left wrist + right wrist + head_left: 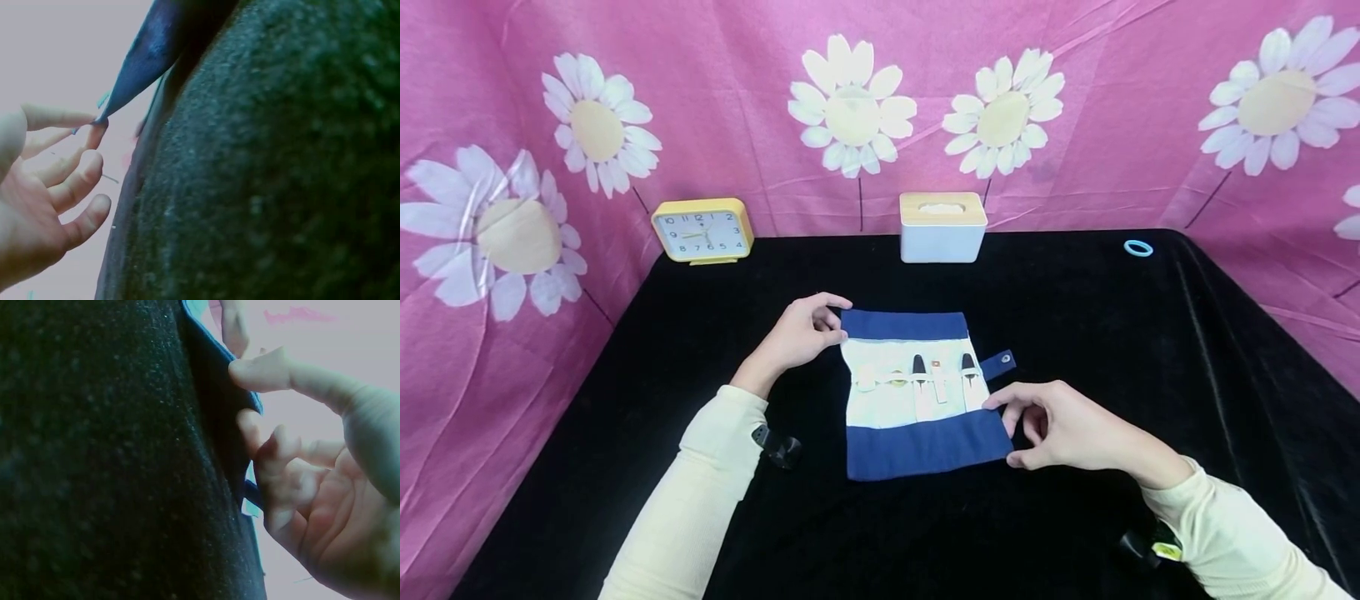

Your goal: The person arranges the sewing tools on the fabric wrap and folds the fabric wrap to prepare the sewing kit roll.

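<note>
A blue and white fabric tool roll point(917, 450) lies unfolded on the black cloth. Across its white middle, an elastic band holds several slim tools, among them a black-tipped tool point(919, 367) and another dark-tipped one point(967, 364). My left hand point(805, 329) pinches the roll's far left corner; the left wrist view shows the blue corner point(140, 65) lifted between fingertips. At the near right edge, my right hand point(1060, 425) grips the roll, thumb at the lower corner and index finger higher along the side. A blue strap with a snap point(1000, 363) sticks out on the right.
Along the back stand a yellow alarm clock point(703, 231) and a white tissue box point(943, 242) with a wood-coloured lid. A light blue ring point(1138, 248) lies at the back right. Behind the table point(1075, 317) hangs a pink flowered curtain point(715, 100).
</note>
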The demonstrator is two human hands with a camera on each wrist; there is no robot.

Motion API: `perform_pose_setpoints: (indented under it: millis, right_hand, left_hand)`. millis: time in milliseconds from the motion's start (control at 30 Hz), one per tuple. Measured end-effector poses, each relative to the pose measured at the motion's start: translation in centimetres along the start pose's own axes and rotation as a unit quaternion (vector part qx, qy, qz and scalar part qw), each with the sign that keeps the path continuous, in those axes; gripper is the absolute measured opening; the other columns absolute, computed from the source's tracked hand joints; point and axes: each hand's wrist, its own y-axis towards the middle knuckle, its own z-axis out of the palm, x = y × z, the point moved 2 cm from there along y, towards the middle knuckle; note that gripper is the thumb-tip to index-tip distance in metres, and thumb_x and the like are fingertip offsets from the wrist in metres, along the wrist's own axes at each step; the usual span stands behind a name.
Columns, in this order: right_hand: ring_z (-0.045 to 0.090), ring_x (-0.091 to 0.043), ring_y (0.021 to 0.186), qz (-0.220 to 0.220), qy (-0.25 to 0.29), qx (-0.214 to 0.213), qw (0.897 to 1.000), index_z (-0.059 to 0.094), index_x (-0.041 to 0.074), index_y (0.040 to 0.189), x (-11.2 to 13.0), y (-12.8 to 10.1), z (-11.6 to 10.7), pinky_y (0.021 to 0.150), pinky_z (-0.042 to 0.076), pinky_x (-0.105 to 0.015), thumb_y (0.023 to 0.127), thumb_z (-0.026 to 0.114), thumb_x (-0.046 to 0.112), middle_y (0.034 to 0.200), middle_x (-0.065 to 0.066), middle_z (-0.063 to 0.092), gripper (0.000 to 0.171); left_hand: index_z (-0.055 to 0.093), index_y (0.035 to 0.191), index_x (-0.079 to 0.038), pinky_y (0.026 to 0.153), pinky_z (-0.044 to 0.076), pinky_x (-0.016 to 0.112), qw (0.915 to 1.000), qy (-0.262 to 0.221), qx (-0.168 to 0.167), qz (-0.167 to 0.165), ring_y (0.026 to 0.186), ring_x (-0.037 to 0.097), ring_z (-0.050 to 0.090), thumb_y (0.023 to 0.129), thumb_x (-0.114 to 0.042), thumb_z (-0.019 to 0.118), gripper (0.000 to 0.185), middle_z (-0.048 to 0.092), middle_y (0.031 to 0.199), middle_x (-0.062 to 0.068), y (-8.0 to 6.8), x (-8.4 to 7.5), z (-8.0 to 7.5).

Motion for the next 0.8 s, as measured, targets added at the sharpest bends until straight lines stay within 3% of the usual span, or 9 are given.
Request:
perform_pose_setpoints:
  millis: [400,600,800]
  right_hand:
    - [0.046,-0.001,0.054,0.004,-0.007,0.008,1.000,0.060,0.015,0.113,-0.2,0.3,-1.0,0.050,0.042,-0.020,0.068,0.082,0.012,0.079,0.005,0.060,0.050]
    - [0.047,-0.001,0.056,0.000,-0.017,0.015,1.000,0.059,0.015,0.113,-0.7,0.6,-1.8,0.050,0.042,-0.020,0.067,0.081,0.008,0.079,0.005,0.059,0.051]
    - [0.047,-0.001,0.056,0.000,-0.023,0.022,0.999,0.059,0.017,0.113,-1.4,1.1,-2.7,0.049,0.042,-0.020,0.065,0.079,0.003,0.079,0.003,0.058,0.053]
  left_hand:
    - [0.059,0.121,-0.006,0.071,0.047,0.033,0.9992,-0.031,0.021,0.013,0.074,0.022,0.057,0.082,-0.005,0.069,0.041,0.067,0.084,0.010,-0.3,-1.0,-0.9]
    - [0.059,0.122,-0.007,0.066,0.046,0.031,0.9980,-0.032,0.045,0.031,0.068,0.020,0.054,0.080,-0.002,0.070,0.044,0.064,0.079,0.008,-0.6,-1.3,-1.3]
    - [0.058,0.124,-0.011,0.065,0.047,0.032,0.9963,-0.023,0.078,0.028,0.069,0.020,0.054,0.078,-0.002,0.071,0.049,0.061,0.075,0.006,-0.8,-1.3,-1.7]
